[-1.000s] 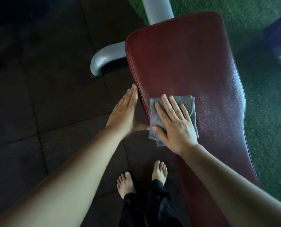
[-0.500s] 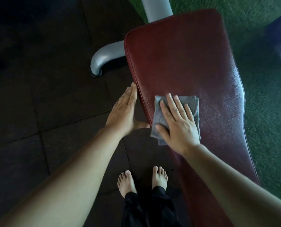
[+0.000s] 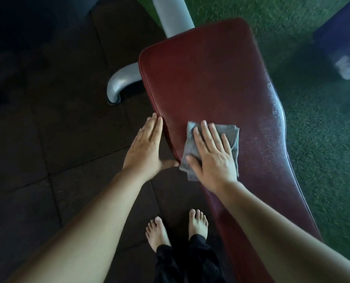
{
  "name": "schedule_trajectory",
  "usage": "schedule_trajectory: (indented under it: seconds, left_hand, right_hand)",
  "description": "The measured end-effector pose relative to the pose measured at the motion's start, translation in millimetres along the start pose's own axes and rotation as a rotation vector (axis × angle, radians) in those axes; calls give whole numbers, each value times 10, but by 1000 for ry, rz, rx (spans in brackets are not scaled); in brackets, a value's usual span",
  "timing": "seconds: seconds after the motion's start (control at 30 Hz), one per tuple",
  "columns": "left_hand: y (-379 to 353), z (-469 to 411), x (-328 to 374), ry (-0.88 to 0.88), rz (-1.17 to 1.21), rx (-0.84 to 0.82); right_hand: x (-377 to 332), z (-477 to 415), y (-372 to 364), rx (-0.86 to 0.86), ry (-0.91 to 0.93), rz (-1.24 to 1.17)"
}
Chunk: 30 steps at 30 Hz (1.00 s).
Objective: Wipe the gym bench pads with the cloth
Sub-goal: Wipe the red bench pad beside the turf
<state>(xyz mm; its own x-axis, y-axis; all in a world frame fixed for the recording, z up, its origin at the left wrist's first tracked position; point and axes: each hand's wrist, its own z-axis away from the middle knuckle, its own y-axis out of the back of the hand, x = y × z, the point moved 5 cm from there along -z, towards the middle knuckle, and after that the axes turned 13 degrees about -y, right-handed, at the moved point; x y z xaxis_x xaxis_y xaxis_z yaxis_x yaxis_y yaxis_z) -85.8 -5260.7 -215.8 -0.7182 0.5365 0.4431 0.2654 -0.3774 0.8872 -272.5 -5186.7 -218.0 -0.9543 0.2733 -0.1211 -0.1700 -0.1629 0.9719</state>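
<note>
Fingers of the right grip [image 3: 212, 158] lie spread and flat on the folded grey cloth [image 3: 233, 137], pressing it onto the red pad [image 3: 206, 78] near its left edge, roughly midway along. Nothing is pinched, so only palm pressure holds the cloth. That is the weak spot: on this grained, faintly shiny vinyl the cloth could bunch up or slide out from under the palm on a fast stroke. Its near corner seems to overhang the pad's edge, so it might drop to the dark floor tiles [image 3: 57, 139].

The left grip [image 3: 145, 148], fingers straight and pressed together, braces against the pad's side, thumb reaching toward the underside. If weight shifts onto it, it could slip off the rounded edge.

How much of the pad is already wiped I cannot tell. Short strokes would likely miss the far end above the steel leg [image 3: 123, 82]. Bare feet [image 3: 197, 223] stand close beside the pad.
</note>
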Motion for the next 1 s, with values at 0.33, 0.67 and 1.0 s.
schedule_trajectory:
  seconds: [0.33, 0.67, 1.0]
  left_hand:
    - [103, -374, 376, -229, -153, 9]
    - [16, -1162, 685, -327, -320, -18]
    - [-109, -1523, 792, -473, -426, -77]
  right_hand:
    - [466, -501, 189, 72, -160, -64]
    - [939, -837, 363, 123, -133, -68]
    - [1141, -193, 132, 139, -195, -113]
